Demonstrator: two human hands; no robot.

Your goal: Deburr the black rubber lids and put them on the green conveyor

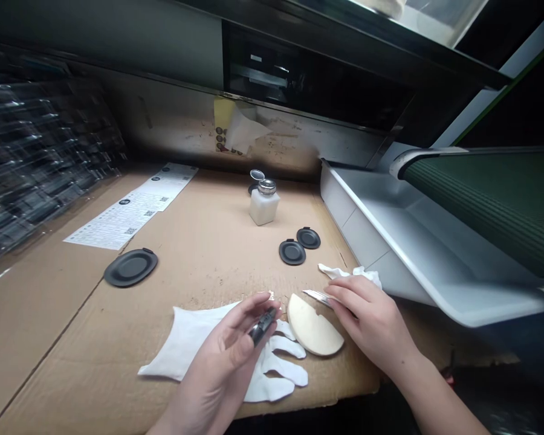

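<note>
My left hand [229, 347] is closed round a small black plastic piece [263, 325], seen nearly edge-on between thumb and fingers. Below it a white glove [194, 338] lies flat, its fingers pointing right. My right hand [369, 314] grips a knife with a thin, pointed silver blade [317, 296]; the handle is hidden by my fingers. Between both hands rests a cream-coloured, roughly half-round pad [315, 326] with a small notch in its upper edge. A crumpled white cloth [367, 276] lies just behind my right hand.
Two round black lids [292, 252] lie ahead, and a larger-looking one [130, 267] sits left. Farther back stands a dispenser bottle [263, 205] with its metal cap open. Printed sheets [131, 208], stacked clear trays [40, 145], a grey bin [351, 226] and a green conveyor belt [494, 199] surround the cardboard-covered table.
</note>
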